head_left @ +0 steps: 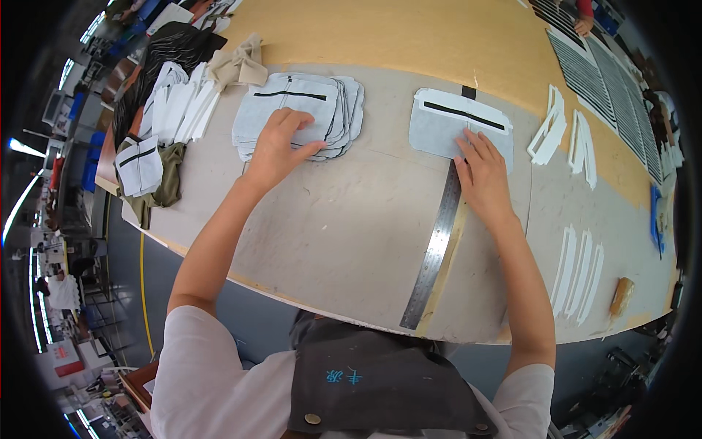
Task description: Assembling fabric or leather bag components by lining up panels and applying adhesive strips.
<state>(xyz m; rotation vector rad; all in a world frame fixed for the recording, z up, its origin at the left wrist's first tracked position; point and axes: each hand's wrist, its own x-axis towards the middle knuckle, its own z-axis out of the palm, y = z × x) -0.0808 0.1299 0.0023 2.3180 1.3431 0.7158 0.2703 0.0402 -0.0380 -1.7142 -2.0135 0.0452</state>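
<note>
A stack of pale grey fabric panels [252,117] lies at the far left of the worktable, its top panel crossed by a black zipper-like strip. My left hand [278,146] rests over the stack's near edge, fingers curved and thumb apart; I see nothing held in it. To the right lies a single grey panel [435,135] with a white band around a black slit. My right hand [484,175] has its fingertips on that panel's near edge, fingers stretched out. A steel ruler [431,263] runs from under this panel toward the table's front edge.
White strips [567,271] lie at the right, with more white strips [548,132] farther back and a tan block [621,296] beside them. Left of the stack are beige cloth [241,62], white pieces and olive fabric [172,175]. Another person's hand [583,26] shows at the far right.
</note>
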